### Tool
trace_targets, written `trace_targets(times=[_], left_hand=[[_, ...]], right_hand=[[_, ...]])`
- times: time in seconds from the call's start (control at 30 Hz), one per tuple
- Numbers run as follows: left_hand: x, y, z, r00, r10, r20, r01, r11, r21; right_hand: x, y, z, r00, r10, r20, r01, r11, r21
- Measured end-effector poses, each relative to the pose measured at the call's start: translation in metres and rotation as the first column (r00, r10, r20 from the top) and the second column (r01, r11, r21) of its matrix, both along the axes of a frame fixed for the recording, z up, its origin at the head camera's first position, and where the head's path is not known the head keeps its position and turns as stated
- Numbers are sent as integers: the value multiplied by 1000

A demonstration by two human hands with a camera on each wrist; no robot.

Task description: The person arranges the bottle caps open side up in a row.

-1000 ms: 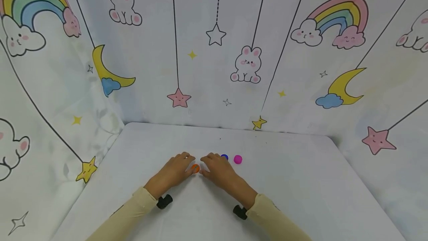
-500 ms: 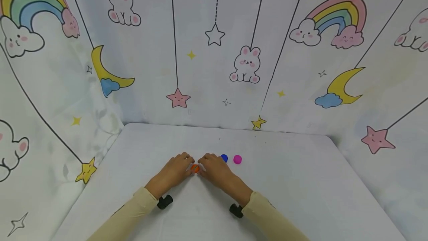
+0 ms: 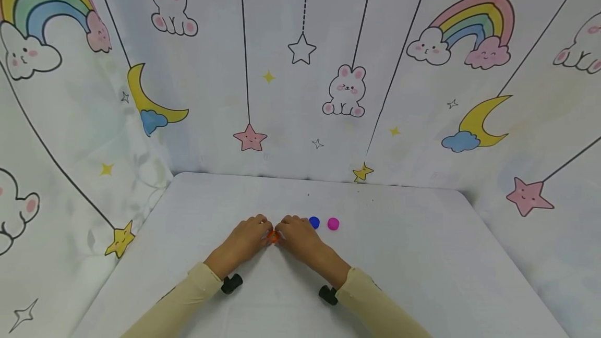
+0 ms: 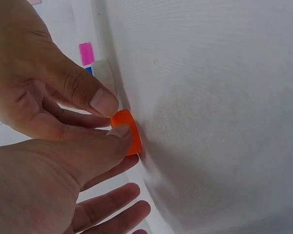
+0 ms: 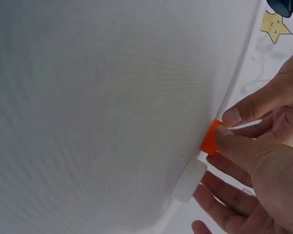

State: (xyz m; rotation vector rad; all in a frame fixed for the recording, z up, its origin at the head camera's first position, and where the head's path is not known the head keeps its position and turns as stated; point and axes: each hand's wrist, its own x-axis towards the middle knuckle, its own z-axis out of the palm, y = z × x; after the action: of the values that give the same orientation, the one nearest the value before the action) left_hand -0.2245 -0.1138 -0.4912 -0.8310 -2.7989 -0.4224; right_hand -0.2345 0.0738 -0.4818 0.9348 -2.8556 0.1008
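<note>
A small, short orange cylinder stands on the white table between my hands; its exact kind is unclear. My left hand pinches it from the left, thumb on the near side and index finger behind. From the right, my right hand pinches the same piece, its thumb against the side. In the wrist views both thumbs lie close together on the orange piece. A similar white piece sits beside it, hidden under my right hand in the head view.
Right of my right hand are a blue round piece and a pink round piece. The white table reaches back to a cloth backdrop printed with rabbits, stars and rainbows. Black wrist cameras hang below the cuffs.
My right hand has moved left to the orange cylinder and closed its fingers on it, uncovering the blue piece. My left hand has hardly moved.
</note>
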Motion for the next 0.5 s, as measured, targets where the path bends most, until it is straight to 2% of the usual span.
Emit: trace_targets(times=[0.27, 0.5], left_hand=[[-1, 1, -2, 999, 21, 25, -21, 1000, 8], [0, 0, -1, 1000, 0, -24, 0, 1000, 10]], right_hand=[[-2, -3, -1, 1000, -19, -1, 19, 999, 27], [-5, -4, -3, 1000, -21, 21, 20, 999, 47]])
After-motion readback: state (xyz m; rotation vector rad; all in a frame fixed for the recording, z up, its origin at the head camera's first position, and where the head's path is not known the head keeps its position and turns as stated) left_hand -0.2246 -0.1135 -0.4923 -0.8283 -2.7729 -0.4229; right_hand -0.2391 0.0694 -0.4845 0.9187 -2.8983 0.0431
